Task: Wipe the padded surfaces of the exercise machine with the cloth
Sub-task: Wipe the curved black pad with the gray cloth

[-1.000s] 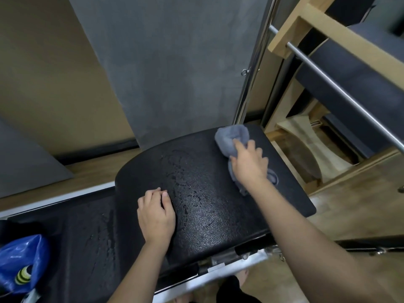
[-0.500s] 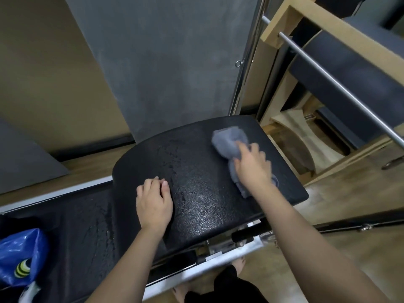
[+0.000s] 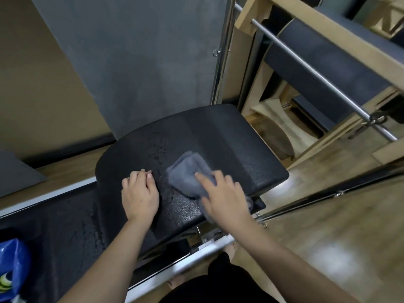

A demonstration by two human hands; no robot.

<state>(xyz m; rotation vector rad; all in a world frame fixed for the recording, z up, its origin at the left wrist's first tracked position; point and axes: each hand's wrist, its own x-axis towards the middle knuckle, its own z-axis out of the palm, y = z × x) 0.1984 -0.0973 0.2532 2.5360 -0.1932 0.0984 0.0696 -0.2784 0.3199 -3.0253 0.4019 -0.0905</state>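
Grey wall panel (image 3: 135, 62), beige wall (image 3: 43, 95), glossy wooden floor (image 3: 328, 226)

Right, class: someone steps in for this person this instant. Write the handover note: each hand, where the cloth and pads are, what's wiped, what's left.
Left hand: flat on the curved black pad, near its left side, holding nothing.
Right hand: pressing the grey cloth onto the middle of that pad, fingers fairly straight.
Done: the pad's right part looks free of droplets.
Left: droplets show on the pad between and beyond the hands, and on the flat black pad to the left. A blue bag sits at its left end.
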